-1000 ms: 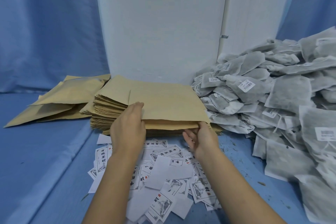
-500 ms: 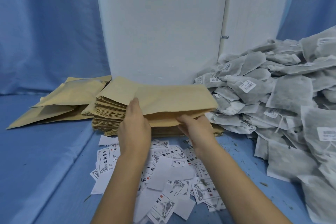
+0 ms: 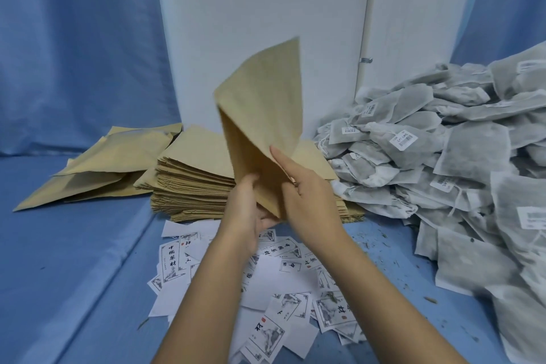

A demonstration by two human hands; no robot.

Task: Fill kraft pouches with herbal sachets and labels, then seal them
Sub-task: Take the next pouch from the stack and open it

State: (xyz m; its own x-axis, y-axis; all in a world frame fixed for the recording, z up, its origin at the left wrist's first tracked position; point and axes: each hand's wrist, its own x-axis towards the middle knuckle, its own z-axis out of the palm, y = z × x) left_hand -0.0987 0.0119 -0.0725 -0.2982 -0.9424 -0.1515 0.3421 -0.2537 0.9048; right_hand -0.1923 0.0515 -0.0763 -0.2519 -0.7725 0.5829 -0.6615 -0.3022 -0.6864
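Head view looks down on a blue table (image 3: 74, 260) backed by a white panel (image 3: 260, 23). A big heap of grey sachets (image 3: 461, 162) fills the right side and slopes down against a thick stack of flat pouches (image 3: 195, 183) at the centre. Left of the stack lie a few loose pouches (image 3: 112, 162), overlapping one another. Printed labels (image 3: 283, 275) are scattered on the table in front of the stack, under both forearms.

One pouch (image 3: 263, 115) is held in the air above the stack, standing nearly on end, its top corner blurred. The left hand (image 3: 248, 216) grips its lower corner from beneath, with the thumb on the front. The right hand (image 3: 307, 201) pinches the lower edge just beside it, its forefinger lying along the paper.

The mouth does not look opened yet, and nothing shows inside. The likely trouble is the thin paper itself: if the hands pull the two sides apart unevenly, an edge could crease or tear. A forearm sweeping low could also drag labels off their pile, and the leaning sachets could slide onto the stack.
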